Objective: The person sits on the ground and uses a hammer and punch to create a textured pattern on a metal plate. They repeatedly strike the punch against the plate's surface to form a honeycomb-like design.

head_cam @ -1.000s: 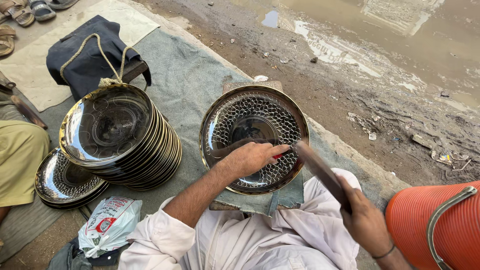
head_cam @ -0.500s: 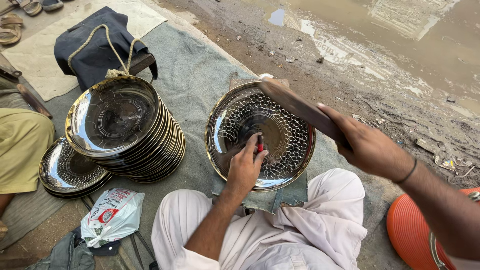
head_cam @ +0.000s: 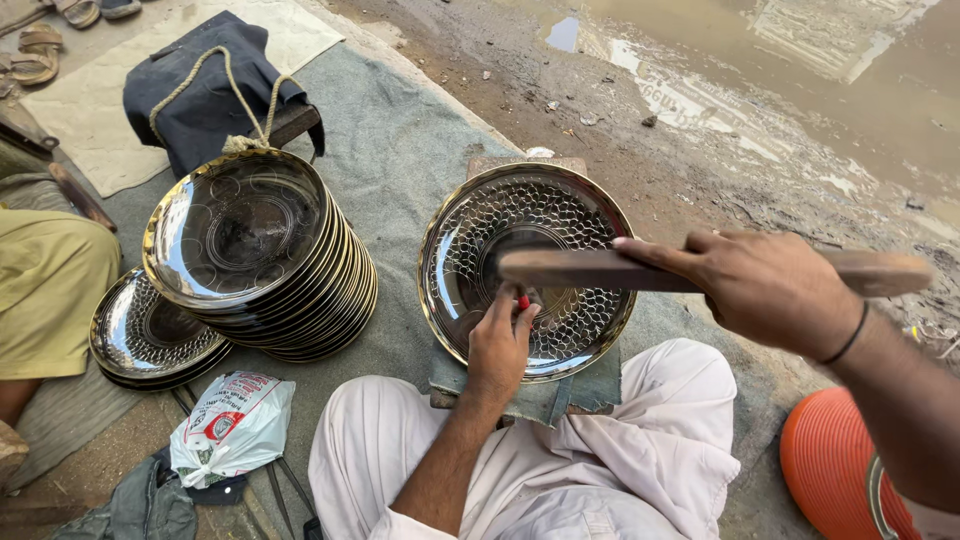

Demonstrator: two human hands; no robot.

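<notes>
I work at an open-air roadside workshop: stacked metal plates (head_cam: 262, 262) on a ground cloth (head_cam: 400, 150) beside a muddy puddle (head_cam: 800, 70).

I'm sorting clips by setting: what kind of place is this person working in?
Probably an open-air, ground-level metalwork spot beside a muddy road. A patterned metal plate lies on a grey mat, a stack of shiny plates stands beside it, and wet dirt with a puddle borders the mat.

Left of the hands, a stack of plates (head_cam: 262, 255) rises, patterned plates (head_cam: 155, 335) just beyond it. Plastic bag (head_cam: 232, 425) below, dark bag (head_cam: 205, 95) above, orange tub (head_cam: 835, 475) far right, puddle (head_cam: 820, 70) beyond.
</notes>
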